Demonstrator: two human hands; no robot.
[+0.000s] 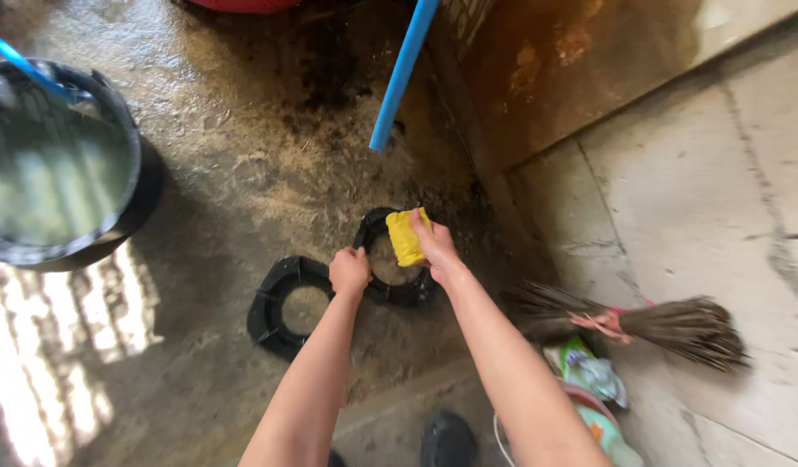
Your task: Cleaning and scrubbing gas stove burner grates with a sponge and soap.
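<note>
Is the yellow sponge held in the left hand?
No, the yellow sponge is in the right hand, while the left hand grips the rim of a black ring.

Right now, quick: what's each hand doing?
Left hand: closed on the rim of the black ring.
Right hand: closed on a yellow sponge, pressed against that ring.
</note>
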